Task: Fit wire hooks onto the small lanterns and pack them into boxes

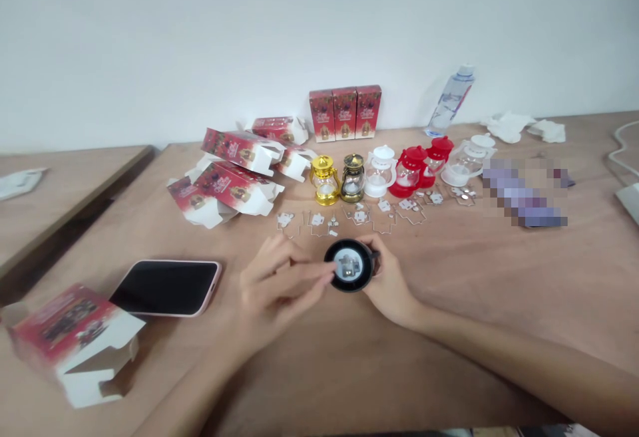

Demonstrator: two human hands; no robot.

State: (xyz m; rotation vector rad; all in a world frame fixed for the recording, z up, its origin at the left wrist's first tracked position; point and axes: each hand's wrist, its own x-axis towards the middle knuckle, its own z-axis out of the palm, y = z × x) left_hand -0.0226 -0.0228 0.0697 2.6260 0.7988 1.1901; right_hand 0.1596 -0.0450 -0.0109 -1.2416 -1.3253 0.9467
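My right hand [392,281] is wrapped round a small black lantern [328,281], its round base turned up toward me. In the base is a pale disc with a battery compartment [351,265] and metal parts. The thumb and fingers of my left hand [279,284] come together in a pinch at the left edge of this disc; anything between the fingertips is too small to make out. Beyond my hands stand small lanterns: a gold one [325,181], a bronze one [353,179], white ones [380,172] and red ones [408,172]. Wire handles and white tabs [359,215] lie before them.
Opened red boxes [234,187] are heaped at the left, and three closed boxes [345,114] stand by the wall. A phone [167,287] and another opened box [74,337] lie nearer left. A bottle [450,101] and crumpled tissues [509,126] are at the back right.
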